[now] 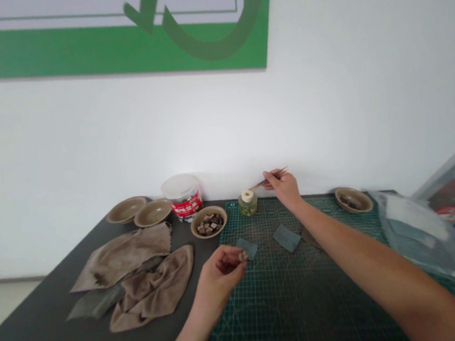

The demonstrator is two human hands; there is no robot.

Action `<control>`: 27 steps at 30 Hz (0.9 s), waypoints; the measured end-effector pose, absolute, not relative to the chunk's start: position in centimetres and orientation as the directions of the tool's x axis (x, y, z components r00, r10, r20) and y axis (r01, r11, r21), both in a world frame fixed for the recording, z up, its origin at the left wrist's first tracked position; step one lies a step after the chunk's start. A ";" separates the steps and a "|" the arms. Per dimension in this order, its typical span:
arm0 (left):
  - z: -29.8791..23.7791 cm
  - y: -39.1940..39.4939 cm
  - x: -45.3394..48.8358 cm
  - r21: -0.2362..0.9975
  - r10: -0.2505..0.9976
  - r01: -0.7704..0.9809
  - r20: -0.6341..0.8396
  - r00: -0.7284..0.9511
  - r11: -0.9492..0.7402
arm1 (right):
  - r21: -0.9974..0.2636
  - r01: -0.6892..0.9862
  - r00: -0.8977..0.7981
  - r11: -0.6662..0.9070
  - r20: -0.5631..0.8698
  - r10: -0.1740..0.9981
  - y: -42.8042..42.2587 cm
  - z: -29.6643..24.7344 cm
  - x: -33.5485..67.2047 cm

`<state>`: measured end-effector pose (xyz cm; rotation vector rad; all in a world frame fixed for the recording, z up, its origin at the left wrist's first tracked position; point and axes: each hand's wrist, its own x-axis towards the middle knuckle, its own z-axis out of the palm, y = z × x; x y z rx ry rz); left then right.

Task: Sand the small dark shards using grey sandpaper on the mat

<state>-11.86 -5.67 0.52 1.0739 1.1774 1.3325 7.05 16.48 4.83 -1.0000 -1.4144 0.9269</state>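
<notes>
My left hand (222,271) is closed in a pinch over the cutting mat, with a small brownish-grey piece (242,256) between thumb and fingertips. My right hand (284,188) reaches to the back of the mat, its fingers closed round some thin brown sticks (277,175). Their lower end points at the pale lid of a small glass jar (248,204) with greenish contents; whether it touches the lid I cannot tell. Two blue-grey sandpaper-like squares lie on the mat: one (287,238) below my right hand, the other (249,248) partly behind my left fingers.
The green cutting mat (277,303) covers the table's middle and right. A bowl of brown pieces (209,222), a lidded tub (182,197), two bowls (154,213) and crumpled brown cloths (153,286) are leftward. Another bowl (354,200) and a clear plastic bag (418,239) lie right.
</notes>
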 end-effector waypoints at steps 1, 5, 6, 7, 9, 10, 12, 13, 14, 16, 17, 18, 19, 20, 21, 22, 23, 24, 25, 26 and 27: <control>0.5 -5.7 -11.9 0.992 0.996 -0.129 -0.001 -0.087 -0.010 | -0.936 0.069 -0.018 0.344 0.344 0.939 16.3 4.9 6.9; 0.7 -5.9 -11.9 0.992 0.996 -0.128 -0.014 -0.091 0.002 | -0.924 0.083 -0.004 0.374 0.375 0.927 15.6 5.4 6.6; 0.8 -6.0 -12.0 0.992 0.995 -0.124 -0.018 -0.095 0.006 | -0.921 0.089 -0.004 0.379 0.380 0.925 15.5 5.5 6.6; 0.8 -6.0 -12.0 0.993 0.995 -0.120 -0.019 -0.099 0.007 | -0.918 0.096 -0.002 0.385 0.386 0.922 15.3 5.6 6.6; 0.8 -6.1 -12.2 0.994 0.994 -0.113 -0.017 -0.105 0.005 | -0.912 0.105 0.004 0.397 0.399 0.917 15.0 5.7 6.7; 0.8 -6.1 -12.2 0.994 0.994 -0.111 -0.015 -0.104 0.004 | -0.909 0.109 0.008 0.401 0.404 0.915 14.9 5.7 6.7; 0.7 -6.2 -12.3 0.994 0.995 -0.109 -0.014 -0.103 0.003 | -0.907 0.116 0.013 0.404 0.408 0.913 14.7 5.7 6.9; 0.6 -6.2 -12.3 0.994 0.994 -0.109 -0.014 -0.104 0.003 | -0.908 0.119 0.011 0.403 0.407 0.913 14.7 5.7 6.9; 0.6 -6.2 -12.3 0.994 0.994 -0.111 -0.015 -0.107 0.003 | -0.908 0.121 0.008 0.400 0.404 0.915 14.7 5.7 7.0; 0.4 -6.2 -12.3 0.993 0.993 -0.116 -0.019 -0.116 0.005 | -0.911 0.123 -0.006 0.393 0.395 0.919 14.7 5.8 7.0; 0.4 -6.2 -12.2 0.993 0.993 -0.118 -0.020 -0.118 0.006 | -0.913 0.123 -0.014 0.389 0.390 0.921 14.7 5.9 7.0; 0.4 -6.2 -12.2 0.993 0.993 -0.119 -0.019 -0.118 0.005 | -0.914 0.123 -0.022 0.386 0.386 0.922 14.8 6.1 7.0; 0.4 -6.3 -12.2 0.993 0.993 -0.119 -0.017 -0.115 0.003 | -0.915 0.124 -0.030 0.384 0.384 0.923 14.8 6.2 6.9; 0.4 -6.3 -12.1 0.993 0.994 -0.117 -0.012 -0.112 -0.001 | -0.915 0.126 -0.037 0.383 0.382 0.923 14.8 6.3 6.9; 0.4 -6.3 -12.1 0.993 0.994 -0.115 -0.009 -0.110 -0.004 | -0.915 0.129 -0.044 0.383 0.381 0.924 14.8 6.4 6.9; 0.5 -6.3 -12.2 0.994 0.994 -0.112 -0.008 -0.109 -0.004 | -0.915 0.131 -0.049 0.383 0.380 0.924 14.9 6.5 6.8; 0.5 -6.4 -12.2 0.994 0.994 -0.109 -0.009 -0.110 -0.003 | -0.915 0.132 -0.052 0.382 0.378 0.924 14.9 6.6 6.8; 0.6 -6.4 -12.2 0.994 0.994 -0.105 -0.012 -0.111 0.001 | -0.915 0.133 -0.053 0.380 0.376 0.925 14.9 6.6 6.8; 0.6 -6.5 -12.3 0.995 0.994 -0.102 -0.017 -0.111 0.005 | -0.916 0.134 -0.052 0.377 0.374 0.926 14.9 6.6 6.9; 0.6 -6.6 -12.3 0.995 0.993 -0.099 -0.019 -0.113 0.008 | -0.917 0.135 -0.049 0.374 0.371 0.927 15.0 6.5 7.0; 0.7 -6.6 -12.3 0.995 0.993 -0.095 -0.021 -0.113 0.010 | -0.919 0.136 -0.044 0.371 0.369 0.929 15.1 6.4 7.1</control>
